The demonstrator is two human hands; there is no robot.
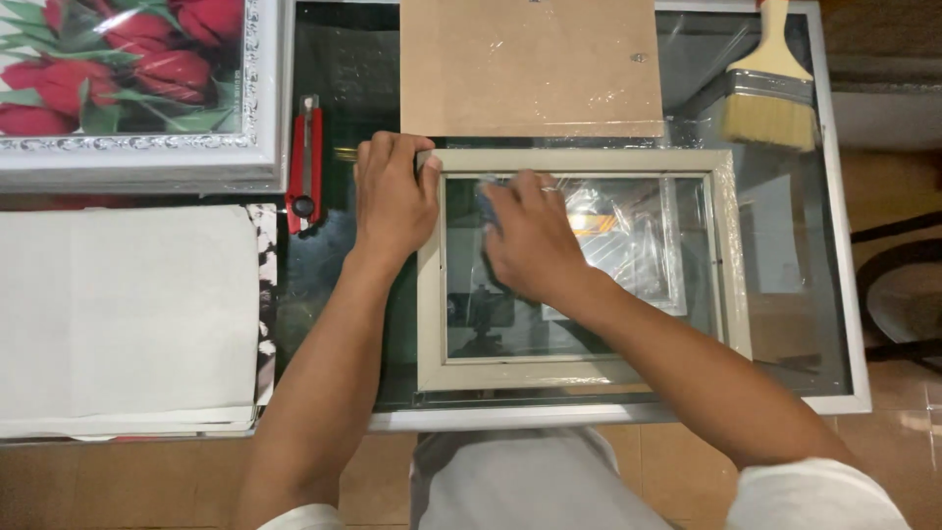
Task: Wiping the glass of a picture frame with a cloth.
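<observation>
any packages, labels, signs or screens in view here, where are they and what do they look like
No labels, signs or screens show.
Clear plastic wrap: crinkled sheet seen through the frame's glass, right of the right hand.
Framed picture: top left, red tulips in a white ornate frame.
Paper stack: left, plain white rectangles.

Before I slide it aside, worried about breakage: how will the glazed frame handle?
The frame looks rigid, so it likely lifts flat. Its pane is probably fragile and slick. On the glass table it may slide; the left hand grips its corner.
</observation>
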